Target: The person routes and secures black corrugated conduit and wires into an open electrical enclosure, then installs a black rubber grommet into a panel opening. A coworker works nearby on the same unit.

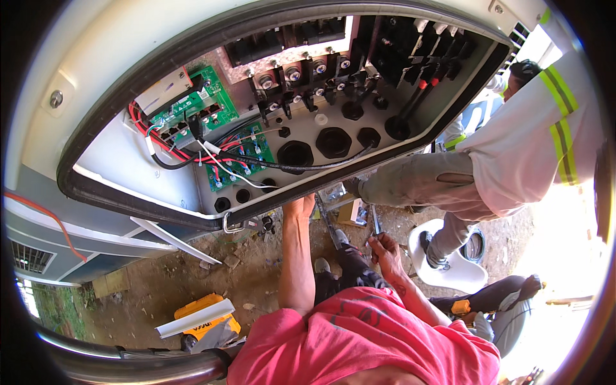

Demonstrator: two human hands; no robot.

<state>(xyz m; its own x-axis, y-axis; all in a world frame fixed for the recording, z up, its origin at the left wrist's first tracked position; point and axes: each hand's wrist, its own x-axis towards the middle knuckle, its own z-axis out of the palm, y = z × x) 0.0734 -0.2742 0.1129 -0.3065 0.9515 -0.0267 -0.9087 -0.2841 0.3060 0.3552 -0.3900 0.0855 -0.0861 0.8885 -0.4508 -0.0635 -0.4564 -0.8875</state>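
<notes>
In front of me is an open electrical cabinet (205, 221) with a black rubber seal round its opening. My left hand (299, 205) reaches up to its lower edge; the fingers are hidden beneath the rim. Lower and to the right, my right hand (385, 253) is closed on a slim, shiny metal rod (376, 221) that points up; its exact kind is unclear. Inside the cabinet, black cable glands (333, 142) line the floor. A black cable (308, 167) runs from one gland towards green circuit boards (221, 96) on the left, among red and white wires.
At the right, a co-worker (513, 160) in a light top with reflective stripes has a foot by a white plastic chair (443, 273). Another person's leg (510, 314) shows lower right. A small cardboard box (353, 212) and a yellow case (206, 321) lie on the dirt ground.
</notes>
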